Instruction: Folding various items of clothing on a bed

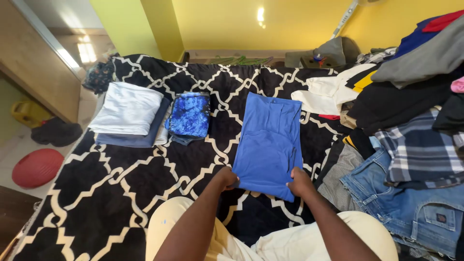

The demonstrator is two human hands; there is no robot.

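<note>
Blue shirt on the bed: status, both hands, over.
Left hand and right hand each pinch a near corner of the blue shirt. Shirt flat, folded lengthwise on the patterned blanket. Folded stack left, unfolded clothes pile right; neither touches it.

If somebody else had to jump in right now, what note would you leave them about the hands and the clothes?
Left hand: grip on the near left corner of the blue shirt.
Right hand: grip on its near right corner.
The shirt lies flat, folded into a long strip, on the black and white blanket.
Done: a white and navy folded stack and a blue patterned folded piece sit at far left.
Left: the shirt's strip is not yet folded short; an unfolded pile with jeans waits at right.
</note>
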